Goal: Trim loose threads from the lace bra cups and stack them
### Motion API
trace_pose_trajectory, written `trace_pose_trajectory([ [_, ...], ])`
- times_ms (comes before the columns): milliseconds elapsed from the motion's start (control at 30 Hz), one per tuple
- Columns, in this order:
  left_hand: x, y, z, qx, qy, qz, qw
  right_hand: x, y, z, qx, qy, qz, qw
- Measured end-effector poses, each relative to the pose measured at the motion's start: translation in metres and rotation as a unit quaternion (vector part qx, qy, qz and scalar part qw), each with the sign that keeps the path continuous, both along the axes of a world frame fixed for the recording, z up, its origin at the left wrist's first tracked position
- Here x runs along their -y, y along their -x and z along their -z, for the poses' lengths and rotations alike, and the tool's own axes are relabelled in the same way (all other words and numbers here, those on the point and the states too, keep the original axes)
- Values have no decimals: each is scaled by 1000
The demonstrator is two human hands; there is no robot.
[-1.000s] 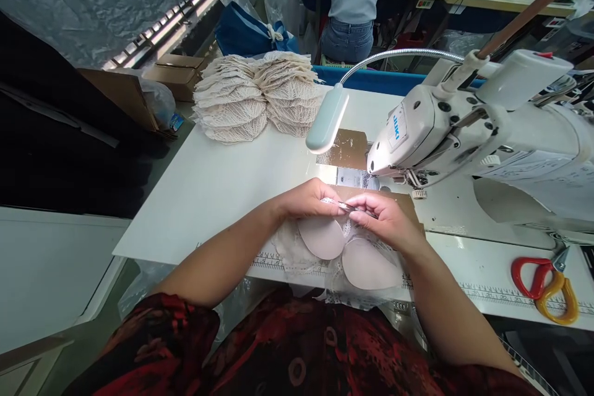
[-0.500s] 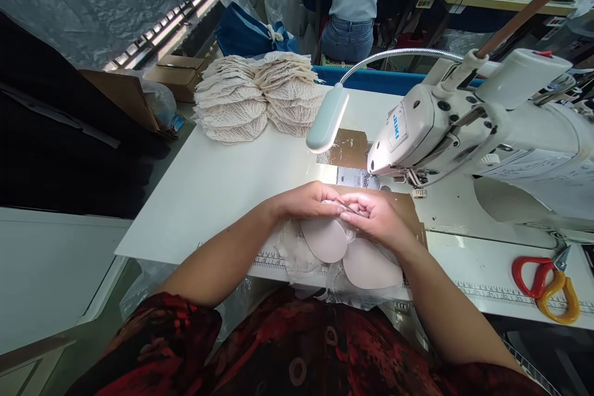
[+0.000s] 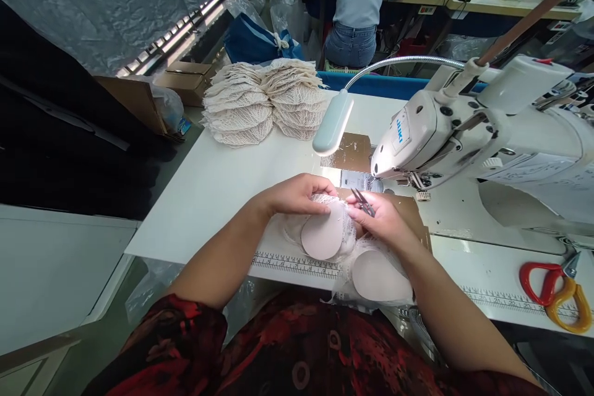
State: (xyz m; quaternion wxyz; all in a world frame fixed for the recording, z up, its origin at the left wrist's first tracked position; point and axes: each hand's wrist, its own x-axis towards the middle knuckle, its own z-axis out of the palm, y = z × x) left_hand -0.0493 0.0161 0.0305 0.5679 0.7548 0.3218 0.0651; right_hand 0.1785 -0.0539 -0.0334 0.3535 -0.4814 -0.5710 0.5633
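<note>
My left hand [image 3: 304, 193] is closed on the upper edge of a pale lace bra [image 3: 346, 236], thumb on the front of one smooth oval cup [image 3: 320, 236]. The second cup [image 3: 381, 276] hangs lower right, over the table's front edge. In my right hand [image 3: 378, 213] are small dark thread snips [image 3: 364, 203], their two points apart and aimed up and left. That hand's thumb and fingertips also meet the lace edge beside the first cup. Whether they pinch it is hard to see.
Behind my hands is a white sewing machine [image 3: 417, 133] with a lamp [image 3: 333, 124]. Stacked lace pieces [image 3: 264, 102] lie at the back left. Red-and-yellow-handled scissors [image 3: 557, 291] rest on the right. A ruler strip [image 3: 297, 265] runs along the front edge. A person [image 3: 355, 6] sits ahead, facing away.
My hands have moved apart, and the snips now show clearly in my right hand. The first cup has been lifted and turned more upright; the second has shifted down and right. The view has shifted slightly.
</note>
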Motion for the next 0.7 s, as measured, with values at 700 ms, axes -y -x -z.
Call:
trace_pose_trajectory([
  [700,10,-20,10,25,105,-49,993,4,-4,4,-73,-42,23,996],
])
